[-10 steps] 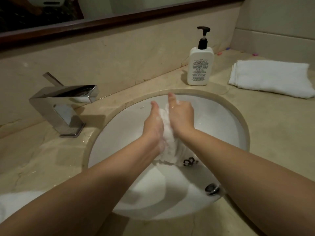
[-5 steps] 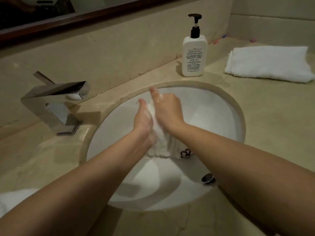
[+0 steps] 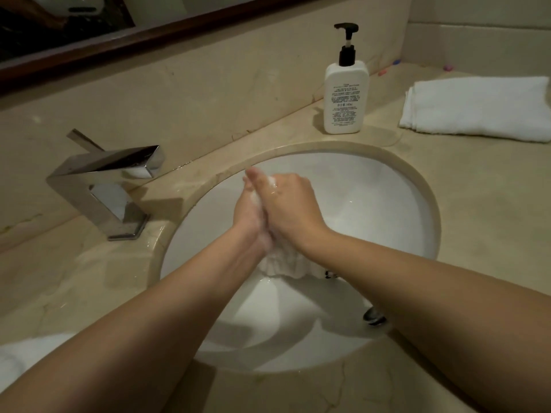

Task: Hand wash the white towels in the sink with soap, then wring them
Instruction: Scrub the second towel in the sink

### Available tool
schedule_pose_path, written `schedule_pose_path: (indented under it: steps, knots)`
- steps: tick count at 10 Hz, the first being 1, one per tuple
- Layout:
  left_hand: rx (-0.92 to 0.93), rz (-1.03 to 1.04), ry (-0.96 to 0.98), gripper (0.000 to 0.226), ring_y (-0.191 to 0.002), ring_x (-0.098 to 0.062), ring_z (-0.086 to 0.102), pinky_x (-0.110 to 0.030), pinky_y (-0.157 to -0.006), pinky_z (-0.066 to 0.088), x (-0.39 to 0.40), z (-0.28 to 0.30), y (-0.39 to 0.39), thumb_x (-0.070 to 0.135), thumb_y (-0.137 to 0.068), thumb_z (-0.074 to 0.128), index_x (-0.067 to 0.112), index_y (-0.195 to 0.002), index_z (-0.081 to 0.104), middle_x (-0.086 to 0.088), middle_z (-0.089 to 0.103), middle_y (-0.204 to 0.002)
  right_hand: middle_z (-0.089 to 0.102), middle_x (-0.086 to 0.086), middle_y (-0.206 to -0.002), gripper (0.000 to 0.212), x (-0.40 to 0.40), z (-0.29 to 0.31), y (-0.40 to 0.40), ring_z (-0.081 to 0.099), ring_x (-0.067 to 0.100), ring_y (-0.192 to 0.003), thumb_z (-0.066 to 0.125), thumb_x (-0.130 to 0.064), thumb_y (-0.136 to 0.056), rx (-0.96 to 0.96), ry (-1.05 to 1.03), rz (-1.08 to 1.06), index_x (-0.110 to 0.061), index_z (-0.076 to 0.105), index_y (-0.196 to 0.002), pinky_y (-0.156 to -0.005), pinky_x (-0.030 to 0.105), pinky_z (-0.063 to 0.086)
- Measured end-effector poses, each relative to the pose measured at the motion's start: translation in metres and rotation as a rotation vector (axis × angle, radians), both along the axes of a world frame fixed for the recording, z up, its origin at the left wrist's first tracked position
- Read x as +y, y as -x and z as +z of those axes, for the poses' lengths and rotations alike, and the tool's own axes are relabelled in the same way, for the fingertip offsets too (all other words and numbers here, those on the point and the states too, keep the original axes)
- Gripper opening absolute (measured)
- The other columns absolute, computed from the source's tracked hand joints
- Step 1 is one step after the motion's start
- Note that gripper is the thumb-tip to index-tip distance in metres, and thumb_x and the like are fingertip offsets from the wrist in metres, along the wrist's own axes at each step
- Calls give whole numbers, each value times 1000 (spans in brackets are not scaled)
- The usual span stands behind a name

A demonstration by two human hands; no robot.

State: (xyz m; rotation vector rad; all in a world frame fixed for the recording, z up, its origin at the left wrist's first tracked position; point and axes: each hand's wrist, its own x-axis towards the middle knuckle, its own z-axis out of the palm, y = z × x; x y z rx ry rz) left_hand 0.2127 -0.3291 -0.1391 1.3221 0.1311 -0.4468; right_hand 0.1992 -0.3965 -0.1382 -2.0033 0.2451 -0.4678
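A wet white towel (image 3: 283,263) is squeezed between my two palms over the white sink (image 3: 381,210). Its bunched lower end hangs below my wrists, and soapy foam shows between my fingers. My left hand (image 3: 249,216) presses it from the left with fingers straight, pointing away from me. My right hand (image 3: 287,201) lies flat against it from the right, partly covering the left hand. Most of the towel is hidden between the hands. A second white towel (image 3: 477,108) lies folded on the counter at the far right.
A white pump soap bottle (image 3: 346,96) stands behind the sink. The chrome faucet (image 3: 101,177) is at the left, with no water running. A metal drain stopper (image 3: 374,315) sits at the basin's near right. More white cloth (image 3: 18,356) lies at the lower left.
My hands have slid against each other while rubbing the towel: the right hand now lies further over the left. The view has shifted slightly.
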Motion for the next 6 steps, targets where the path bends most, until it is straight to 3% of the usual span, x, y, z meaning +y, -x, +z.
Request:
schedule_pose_path:
  steps: [1, 2, 3, 4, 5, 6]
  knots:
    - [116, 19, 40, 70, -68, -16, 74, -26, -58, 58, -4, -6, -7, 69, -100, 34, 9, -117, 67, -6, 76, -77, 48, 2, -52, 63, -10, 0, -5, 47, 23, -56, 49, -51, -101, -11, -116, -98, -17, 41, -49, -61, 33, 31]
    - [96, 29, 104, 56, -54, -10, 69, -25, -55, 54, -1, -12, -14, 65, -103, 33, 16, -91, 59, 1, 68, -59, 52, 3, -54, 62, 0, 2, -1, 52, 25, -60, 49, -52, -101, -9, -41, -23, -17, 44, -50, -61, 34, 31]
    - [52, 49, -16, 58, -52, -11, 68, -25, -59, 57, 2, -15, -18, 66, -102, 31, 18, -89, 60, 4, 69, -56, 50, 1, -52, 62, 1, -1, -3, 49, 21, -55, 48, -51, -102, 25, -26, -16, -16, 44, -50, -61, 33, 31]
    - [75, 46, -54, 72, -77, -23, 76, -36, -81, 61, -6, -11, -12, 74, -96, 35, 13, -104, 71, -7, 78, -78, 48, 2, -51, 64, -21, -3, -14, 46, 21, -51, 48, -50, -102, 54, -148, -100, -16, 40, -49, -59, 35, 36]
    - [84, 9, -190, 81, -97, -28, 74, -42, -91, 58, 1, -7, -13, 79, -93, 32, 14, -125, 66, -11, 78, -102, 48, 1, -53, 62, -31, -11, -16, 47, 19, -51, 49, -53, -100, 140, -180, -85, -15, 41, -52, -55, 33, 38]
    - [87, -64, -252, 61, -84, -23, 71, -33, -74, 54, 11, -5, -18, 66, -100, 35, 15, -106, 68, -7, 75, -92, 47, -1, -59, 54, -36, -15, -14, 46, 17, -55, 51, -52, -99, 233, -237, -37, -14, 45, -62, -56, 30, 35]
